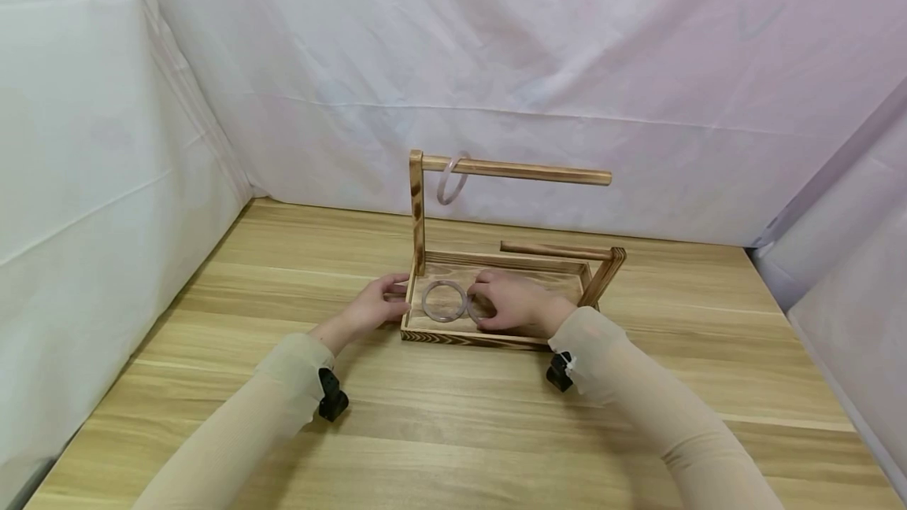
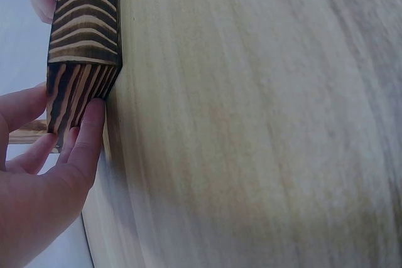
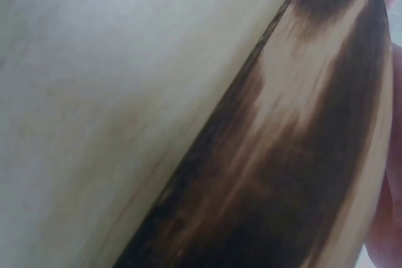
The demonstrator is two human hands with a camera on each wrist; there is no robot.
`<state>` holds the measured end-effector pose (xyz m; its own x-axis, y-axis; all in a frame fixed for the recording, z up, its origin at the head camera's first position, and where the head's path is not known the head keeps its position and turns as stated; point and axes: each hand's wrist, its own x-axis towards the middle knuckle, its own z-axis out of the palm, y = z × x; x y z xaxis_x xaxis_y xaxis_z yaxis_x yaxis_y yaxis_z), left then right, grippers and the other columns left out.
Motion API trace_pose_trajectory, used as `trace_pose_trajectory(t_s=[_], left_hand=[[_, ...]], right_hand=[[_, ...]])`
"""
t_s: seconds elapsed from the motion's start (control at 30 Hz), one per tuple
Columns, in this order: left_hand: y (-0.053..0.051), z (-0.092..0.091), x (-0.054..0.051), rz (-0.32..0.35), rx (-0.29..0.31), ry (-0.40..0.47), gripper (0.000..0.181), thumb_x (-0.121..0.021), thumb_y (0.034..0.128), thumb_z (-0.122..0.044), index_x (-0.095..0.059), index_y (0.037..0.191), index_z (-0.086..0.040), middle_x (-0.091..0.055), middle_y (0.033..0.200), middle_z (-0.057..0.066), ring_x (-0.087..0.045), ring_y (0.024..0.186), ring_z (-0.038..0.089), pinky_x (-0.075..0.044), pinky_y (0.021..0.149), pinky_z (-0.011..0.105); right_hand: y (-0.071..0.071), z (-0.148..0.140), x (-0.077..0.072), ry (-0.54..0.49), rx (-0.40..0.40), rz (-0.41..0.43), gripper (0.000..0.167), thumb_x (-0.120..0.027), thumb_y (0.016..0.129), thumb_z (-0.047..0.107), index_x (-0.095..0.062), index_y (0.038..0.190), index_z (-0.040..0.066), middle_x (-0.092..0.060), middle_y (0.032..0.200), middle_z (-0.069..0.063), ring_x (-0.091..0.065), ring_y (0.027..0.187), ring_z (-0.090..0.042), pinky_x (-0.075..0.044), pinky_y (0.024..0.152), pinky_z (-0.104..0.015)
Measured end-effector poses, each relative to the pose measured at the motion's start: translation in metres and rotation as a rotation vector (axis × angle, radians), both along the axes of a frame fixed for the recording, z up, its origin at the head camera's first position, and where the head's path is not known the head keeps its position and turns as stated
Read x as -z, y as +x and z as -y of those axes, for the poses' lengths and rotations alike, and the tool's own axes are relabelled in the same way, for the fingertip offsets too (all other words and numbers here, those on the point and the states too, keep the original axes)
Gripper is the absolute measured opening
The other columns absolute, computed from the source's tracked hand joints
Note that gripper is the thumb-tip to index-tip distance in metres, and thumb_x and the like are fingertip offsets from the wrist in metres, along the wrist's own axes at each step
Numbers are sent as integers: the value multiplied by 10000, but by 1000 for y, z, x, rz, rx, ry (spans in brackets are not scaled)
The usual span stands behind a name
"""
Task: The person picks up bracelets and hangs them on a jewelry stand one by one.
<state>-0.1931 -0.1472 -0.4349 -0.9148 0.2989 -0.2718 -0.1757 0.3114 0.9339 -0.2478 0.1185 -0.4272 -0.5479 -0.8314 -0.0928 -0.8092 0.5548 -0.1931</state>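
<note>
A wooden tray stand (image 1: 475, 338) with two horizontal bars stands on the table. My left hand (image 1: 370, 305) rests against the tray's left end; in the left wrist view, the fingers of this hand (image 2: 53, 171) touch the striped end wall (image 2: 75, 92). One translucent ring (image 1: 423, 302) lies flat in the tray. My right hand (image 1: 512, 301) is inside the tray with its fingers curled at a second ring (image 1: 471, 312), which it partly covers. Another ring (image 1: 442, 189) hangs on the upper bar near the left post. In the right wrist view, the tray wall (image 3: 282, 155) hides most of the hand.
The upper bar (image 1: 538, 172) reaches right from the tall left post (image 1: 417, 211). The lower bar (image 1: 553, 249) extends left from the short right post (image 1: 602, 280). Behind the wood-grain table (image 1: 439, 431) hangs a pale cloth (image 1: 567, 38); more cloth hangs at both sides.
</note>
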Motion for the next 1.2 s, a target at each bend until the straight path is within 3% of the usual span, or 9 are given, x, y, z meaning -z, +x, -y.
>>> trace_pose_trajectory(t_s=[0.23, 0.43, 0.73, 1.2], left_hand=[[0, -1, 1, -1, -1, 3, 596, -505, 923, 20, -234, 1453, 38, -382, 1368, 318, -481, 1199, 422, -516, 943, 376], [1, -1, 0, 2, -8, -3, 594, -503, 926, 18, -233, 1455, 33, -381, 1372, 312, -477, 1204, 420, -516, 943, 378], [1, -1, -1, 1, -5, -7, 593, -503, 926, 11, -235, 1454, 35, -380, 1372, 312, -470, 1211, 419, -508, 954, 383], [2, -1, -3, -5, 11, -13, 592, -498, 925, 3, -230, 1451, 45, -367, 1370, 322, -473, 1201, 425, -505, 953, 412]], right_hand=[[1, -3, 1, -6, 2, -1, 458, -677, 792, 320, -594, 1185, 100, -561, 1094, -59, -540, 912, -151, -501, 797, -328], [1, -5, -1, -15, 33, 35, 479, -679, 781, 327, -571, 1198, 116, -536, 1096, -43, -475, 840, -126, -447, 697, -275], [2, -5, -6, -39, 65, 68, 524, -675, 762, 311, -545, 1225, 104, -532, 1178, -67, -511, 999, -178, -498, 826, -339], [8, -5, -17, -104, 56, 61, 504, -662, 752, 314, -546, 1199, 113, -525, 1144, -39, -505, 998, -165, -506, 835, -338]])
